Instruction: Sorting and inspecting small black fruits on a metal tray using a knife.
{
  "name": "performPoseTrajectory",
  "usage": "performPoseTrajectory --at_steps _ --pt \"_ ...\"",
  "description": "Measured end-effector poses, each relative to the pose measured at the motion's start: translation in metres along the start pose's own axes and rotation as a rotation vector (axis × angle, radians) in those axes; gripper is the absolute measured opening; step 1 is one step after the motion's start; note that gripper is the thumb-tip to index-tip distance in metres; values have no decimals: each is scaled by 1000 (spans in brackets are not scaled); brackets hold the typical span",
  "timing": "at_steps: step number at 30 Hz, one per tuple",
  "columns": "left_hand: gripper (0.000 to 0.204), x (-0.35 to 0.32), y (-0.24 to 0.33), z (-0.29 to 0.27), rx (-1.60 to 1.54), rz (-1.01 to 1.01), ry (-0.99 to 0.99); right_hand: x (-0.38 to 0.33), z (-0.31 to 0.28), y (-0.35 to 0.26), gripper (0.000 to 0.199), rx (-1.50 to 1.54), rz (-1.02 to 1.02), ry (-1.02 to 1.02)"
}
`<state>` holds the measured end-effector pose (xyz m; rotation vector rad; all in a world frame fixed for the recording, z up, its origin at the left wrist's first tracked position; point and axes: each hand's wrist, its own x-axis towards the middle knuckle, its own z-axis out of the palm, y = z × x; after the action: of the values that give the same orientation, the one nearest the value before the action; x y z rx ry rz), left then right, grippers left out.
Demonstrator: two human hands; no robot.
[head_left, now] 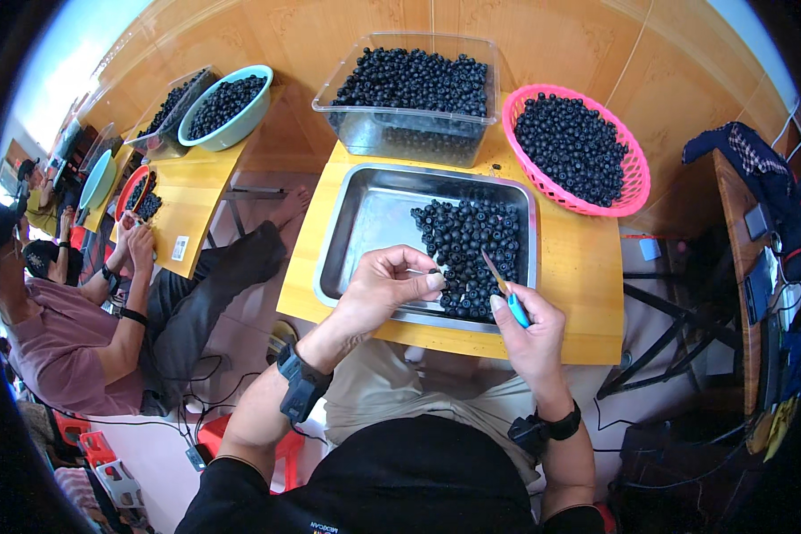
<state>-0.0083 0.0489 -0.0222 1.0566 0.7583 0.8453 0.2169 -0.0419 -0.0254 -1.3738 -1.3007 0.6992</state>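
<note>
My left hand (384, 287) is closed over the front of a shallow metal tray (365, 218), with a dark blueberry (434, 272) pinched between thumb and fingertips. My right hand (536, 334) grips a small knife (517, 310) by its teal handle. The thin, brownish blade points up and to the left, above a pile of blueberries (472, 233). That pile covers the right part of the tray, while bare metal shows on the left. Part of the handle is hidden inside my right fist.
Behind the tray stands a clear plastic bin (400, 125) full of blueberries. A pink basket (634, 182) of blueberries is at the right. All rest on a yellow table (578, 294). Leftward, a person (89, 338) sits at another table with a mint bowl (256, 111).
</note>
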Motion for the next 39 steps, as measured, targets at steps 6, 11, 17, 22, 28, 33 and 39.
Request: performPoseTrajectory --at_steps 6,11,17,22,28,33,39 --pt "17 -9 3 10 -400 -103 101 0 6 -10 30 -69 -7 -54" --pt "16 -12 -8 12 -540 -120 64 1 11 -20 38 -85 -102 -87" --pt "15 -18 -8 17 -615 -137 35 -2 19 -24 41 -73 -175 -132" --pt "19 -23 -12 18 -699 -95 -38 -4 24 -31 43 -137 -177 -174" --pt "21 -26 -15 18 -761 -77 -68 -4 27 -32 43 -160 -224 -159" --pt "21 -30 -16 19 -789 -69 -94 -5 29 -32 41 -163 -267 -141" --pt "18 -33 -15 21 -796 -65 -66 -6 31 -38 38 -164 -269 -137"
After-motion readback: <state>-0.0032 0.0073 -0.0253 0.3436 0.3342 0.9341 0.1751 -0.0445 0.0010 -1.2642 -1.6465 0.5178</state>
